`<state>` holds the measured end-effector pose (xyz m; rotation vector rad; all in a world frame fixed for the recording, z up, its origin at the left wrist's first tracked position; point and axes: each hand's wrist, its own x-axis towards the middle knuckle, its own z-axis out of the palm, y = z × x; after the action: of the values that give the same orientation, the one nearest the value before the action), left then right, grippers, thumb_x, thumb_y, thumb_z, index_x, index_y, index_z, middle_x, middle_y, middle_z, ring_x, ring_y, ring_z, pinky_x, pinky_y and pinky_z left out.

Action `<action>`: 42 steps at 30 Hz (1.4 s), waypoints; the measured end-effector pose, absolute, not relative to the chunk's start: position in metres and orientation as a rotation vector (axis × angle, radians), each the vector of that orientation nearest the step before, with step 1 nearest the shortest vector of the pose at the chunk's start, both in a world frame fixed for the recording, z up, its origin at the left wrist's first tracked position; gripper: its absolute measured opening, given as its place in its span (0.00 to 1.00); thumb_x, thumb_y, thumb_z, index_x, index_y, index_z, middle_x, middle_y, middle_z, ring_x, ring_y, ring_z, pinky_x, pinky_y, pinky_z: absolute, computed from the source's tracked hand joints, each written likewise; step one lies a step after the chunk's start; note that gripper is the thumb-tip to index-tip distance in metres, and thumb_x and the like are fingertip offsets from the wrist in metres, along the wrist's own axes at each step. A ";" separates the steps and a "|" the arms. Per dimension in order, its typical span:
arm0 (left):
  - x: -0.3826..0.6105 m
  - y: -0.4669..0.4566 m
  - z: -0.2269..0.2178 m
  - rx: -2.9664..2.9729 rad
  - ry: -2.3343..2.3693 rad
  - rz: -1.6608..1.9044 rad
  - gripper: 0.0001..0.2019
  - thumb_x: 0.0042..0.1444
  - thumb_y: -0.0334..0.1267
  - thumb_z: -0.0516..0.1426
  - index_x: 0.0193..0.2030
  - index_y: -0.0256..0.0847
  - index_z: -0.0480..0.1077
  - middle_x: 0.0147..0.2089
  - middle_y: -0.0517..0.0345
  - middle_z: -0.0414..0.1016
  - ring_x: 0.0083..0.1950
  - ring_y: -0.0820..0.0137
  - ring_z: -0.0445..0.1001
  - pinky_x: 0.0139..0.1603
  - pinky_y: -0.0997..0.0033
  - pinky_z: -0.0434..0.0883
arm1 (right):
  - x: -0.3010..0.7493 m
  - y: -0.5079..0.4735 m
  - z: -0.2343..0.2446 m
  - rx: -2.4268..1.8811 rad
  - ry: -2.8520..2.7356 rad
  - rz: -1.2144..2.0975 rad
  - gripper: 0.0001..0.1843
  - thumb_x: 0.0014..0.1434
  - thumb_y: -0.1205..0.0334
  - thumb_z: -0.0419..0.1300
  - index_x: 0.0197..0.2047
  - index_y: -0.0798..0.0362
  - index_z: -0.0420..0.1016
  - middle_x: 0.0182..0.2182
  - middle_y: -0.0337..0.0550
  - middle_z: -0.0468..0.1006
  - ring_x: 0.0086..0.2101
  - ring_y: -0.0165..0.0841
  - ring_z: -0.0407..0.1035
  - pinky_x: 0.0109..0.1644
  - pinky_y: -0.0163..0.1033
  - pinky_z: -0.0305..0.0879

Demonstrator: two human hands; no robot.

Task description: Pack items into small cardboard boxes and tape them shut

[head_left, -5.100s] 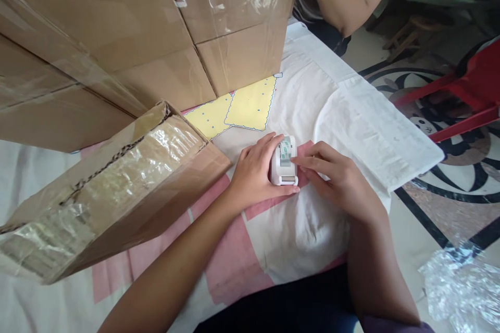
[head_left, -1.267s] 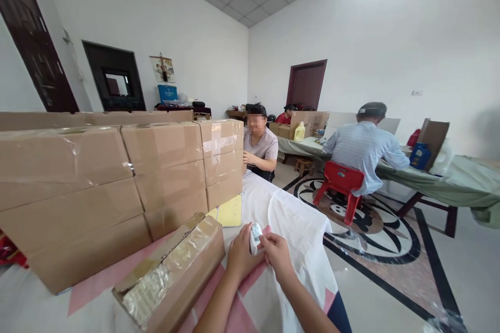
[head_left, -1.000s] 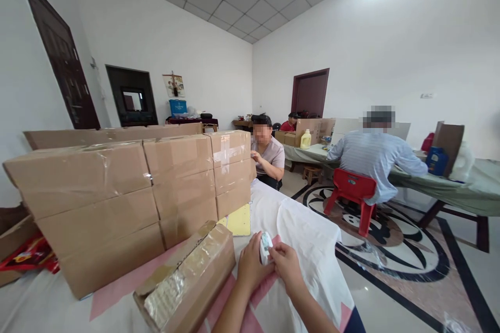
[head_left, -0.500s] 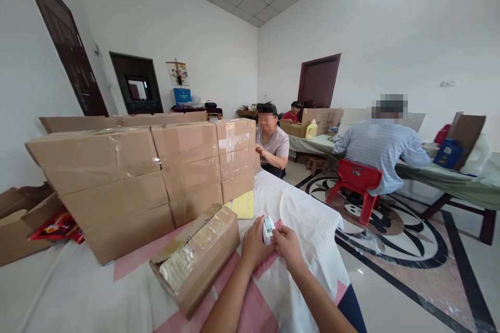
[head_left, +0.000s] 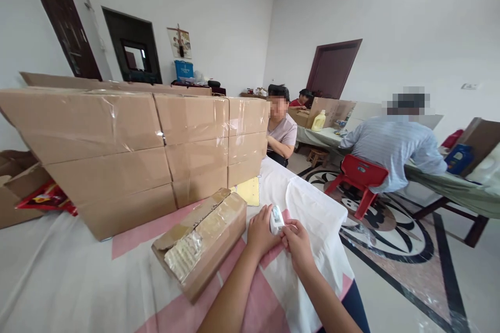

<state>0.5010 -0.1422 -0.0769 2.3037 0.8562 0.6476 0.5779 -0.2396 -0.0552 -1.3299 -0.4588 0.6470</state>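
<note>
My left hand (head_left: 261, 230) is wrapped round a small white object (head_left: 277, 219) with a pale greenish face; its exact kind is too small to make out. The fingers of my right hand (head_left: 297, 241) are pinched together at the lower right edge of this object. Both hands are over the white and pink tablecloth (head_left: 312, 208). Left of them lies a long cardboard box (head_left: 219, 242) with clear tape and a torn-looking top flap. Just beyond the hands, a yellow sheet (head_left: 248, 191) lies on the cloth.
A wall of taped cardboard boxes (head_left: 128, 151) stands along the table's far left. Behind its right end sits a person (head_left: 282, 130). To the right, another person in a striped shirt (head_left: 390, 148) sits on a red chair (head_left: 363, 171) at a second table. A red packet (head_left: 49, 197) lies far left.
The camera view has shifted, so the boxes and room appear higher and wider. Both hands keep hold of the white object, which now looks slightly more tilted.
</note>
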 end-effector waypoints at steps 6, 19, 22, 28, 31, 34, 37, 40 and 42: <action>0.502 -0.141 -0.076 2.284 0.897 0.619 0.43 0.50 0.50 0.60 0.73 0.48 0.53 0.75 0.55 0.56 0.72 0.55 0.58 0.71 0.59 0.53 | 0.576 -0.240 -0.057 -1.348 -0.471 0.620 0.13 0.48 0.59 0.65 0.36 0.50 0.67 0.19 0.31 0.69 0.16 0.23 0.52 0.21 0.32 0.44; 0.499 -0.136 -0.079 2.325 0.849 0.653 0.46 0.49 0.53 0.65 0.72 0.48 0.52 0.74 0.50 0.58 0.71 0.55 0.61 0.69 0.56 0.57 | 0.570 -0.245 -0.066 -1.286 -0.479 0.551 0.11 0.50 0.61 0.65 0.35 0.49 0.66 0.20 0.29 0.65 0.18 0.24 0.53 0.23 0.32 0.47; 0.499 -0.135 -0.080 2.323 0.860 0.645 0.46 0.49 0.55 0.65 0.72 0.49 0.51 0.74 0.51 0.57 0.71 0.55 0.60 0.69 0.56 0.56 | 0.570 -0.245 -0.071 -1.285 -0.470 0.542 0.11 0.50 0.61 0.65 0.35 0.49 0.66 0.20 0.28 0.64 0.18 0.23 0.51 0.22 0.31 0.47; 0.499 -0.136 -0.079 2.334 0.863 0.660 0.45 0.51 0.56 0.64 0.72 0.49 0.50 0.73 0.51 0.59 0.70 0.56 0.62 0.68 0.56 0.58 | 0.571 -0.246 -0.072 -1.248 -0.482 0.545 0.11 0.50 0.63 0.65 0.35 0.49 0.66 0.20 0.28 0.65 0.18 0.22 0.51 0.23 0.31 0.47; 0.500 -0.136 -0.079 2.330 0.862 0.647 0.45 0.51 0.55 0.64 0.72 0.50 0.50 0.73 0.52 0.58 0.70 0.55 0.61 0.68 0.56 0.57 | 0.569 -0.247 -0.072 -1.265 -0.484 0.549 0.10 0.51 0.62 0.64 0.35 0.49 0.65 0.20 0.29 0.65 0.18 0.23 0.51 0.22 0.31 0.47; 0.500 -0.136 -0.079 2.326 0.862 0.636 0.45 0.52 0.55 0.64 0.72 0.50 0.49 0.73 0.52 0.58 0.70 0.56 0.61 0.69 0.56 0.57 | 0.566 -0.247 -0.071 -1.258 -0.473 0.556 0.11 0.52 0.61 0.64 0.35 0.49 0.65 0.21 0.29 0.65 0.18 0.22 0.50 0.22 0.31 0.46; 0.500 -0.135 -0.080 2.325 0.870 0.637 0.46 0.51 0.55 0.64 0.72 0.50 0.50 0.74 0.51 0.57 0.71 0.55 0.60 0.69 0.56 0.56 | 0.563 -0.247 -0.071 -1.252 -0.447 0.552 0.11 0.53 0.61 0.65 0.35 0.49 0.65 0.22 0.29 0.64 0.18 0.22 0.50 0.22 0.31 0.47; 0.500 -0.135 -0.081 2.328 0.870 0.631 0.47 0.50 0.55 0.65 0.72 0.50 0.49 0.74 0.51 0.56 0.71 0.55 0.60 0.69 0.55 0.56 | 0.562 -0.248 -0.073 -1.229 -0.416 0.550 0.10 0.53 0.62 0.65 0.35 0.49 0.65 0.22 0.29 0.64 0.18 0.22 0.50 0.22 0.31 0.46; 0.501 -0.135 -0.082 2.335 0.869 0.635 0.46 0.50 0.54 0.65 0.72 0.50 0.49 0.74 0.50 0.56 0.71 0.55 0.60 0.69 0.54 0.56 | 0.562 -0.248 -0.076 -1.207 -0.401 0.556 0.10 0.54 0.62 0.65 0.35 0.49 0.65 0.22 0.29 0.64 0.18 0.21 0.50 0.21 0.30 0.44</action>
<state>0.5005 -0.1354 -0.0821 2.3355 0.8692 0.6349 0.5618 -0.2481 -0.0757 -1.2074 -0.4006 0.5556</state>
